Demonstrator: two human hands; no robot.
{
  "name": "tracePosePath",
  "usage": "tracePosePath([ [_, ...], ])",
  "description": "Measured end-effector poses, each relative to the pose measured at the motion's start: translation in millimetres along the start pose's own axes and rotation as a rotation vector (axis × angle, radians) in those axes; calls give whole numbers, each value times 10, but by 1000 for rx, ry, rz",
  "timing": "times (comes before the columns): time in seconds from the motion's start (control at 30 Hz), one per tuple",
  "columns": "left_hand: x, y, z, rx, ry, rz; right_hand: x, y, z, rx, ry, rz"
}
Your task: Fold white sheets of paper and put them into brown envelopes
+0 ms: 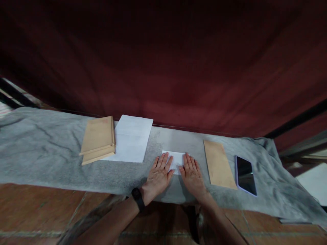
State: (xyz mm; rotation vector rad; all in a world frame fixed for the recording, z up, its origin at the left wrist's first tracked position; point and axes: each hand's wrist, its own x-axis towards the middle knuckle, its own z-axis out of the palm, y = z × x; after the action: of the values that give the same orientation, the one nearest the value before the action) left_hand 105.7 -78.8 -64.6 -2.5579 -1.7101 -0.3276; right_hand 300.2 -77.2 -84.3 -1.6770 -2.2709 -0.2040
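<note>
White paper [178, 162] lay left of the lone brown envelope [220, 166], my left hand [158, 175] and right hand [192, 175] spread flat on it, grasping nothing, where even, gentle pressure seemed best for smoothing.

Paper [178, 160]: small, white, four-sided
Pose: lying flat
Ends: one under fingers of the left hand [157, 174], the other under those of the right hand [192, 175]
Middle: bare, between the hands
Far edge: straight, about level with the fingertips
</note>
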Motion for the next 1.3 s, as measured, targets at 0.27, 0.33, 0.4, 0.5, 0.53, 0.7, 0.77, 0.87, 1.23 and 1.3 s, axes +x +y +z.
tracePosePath([
  [0.27,-62,-133,4,-3,12,-11,-38,153,-35,9,-69,-11],
  [0.33,-71,-166,10,-8,11,-23,-44,207,-42,28,-109,-12],
  [0.4,-76,-192,8,-6,1,-26,-44,272,-48,54,-160,-6],
  [0.5,-82,-214,-7,-9,-10,-25,-35,379,-52,104,-246,1],
  [0.53,-84,-219,-14,-14,-9,-25,-32,412,-52,121,-272,-1],
  [0.7,-84,-265,-51,-30,-29,-14,-18,524,-30,174,-353,-6],
  [0.77,-82,-307,-63,-26,-47,-15,-14,552,-14,181,-358,-9],
  [0.87,-88,-402,-67,-20,-58,-16,-8,593,7,198,-364,-24],
  [1.23,45,-644,-196,-109,-83,-3,24,617,-12,275,-388,17],
  [1.3,96,-524,-284,-132,-27,30,36,611,-30,278,-397,23],
])
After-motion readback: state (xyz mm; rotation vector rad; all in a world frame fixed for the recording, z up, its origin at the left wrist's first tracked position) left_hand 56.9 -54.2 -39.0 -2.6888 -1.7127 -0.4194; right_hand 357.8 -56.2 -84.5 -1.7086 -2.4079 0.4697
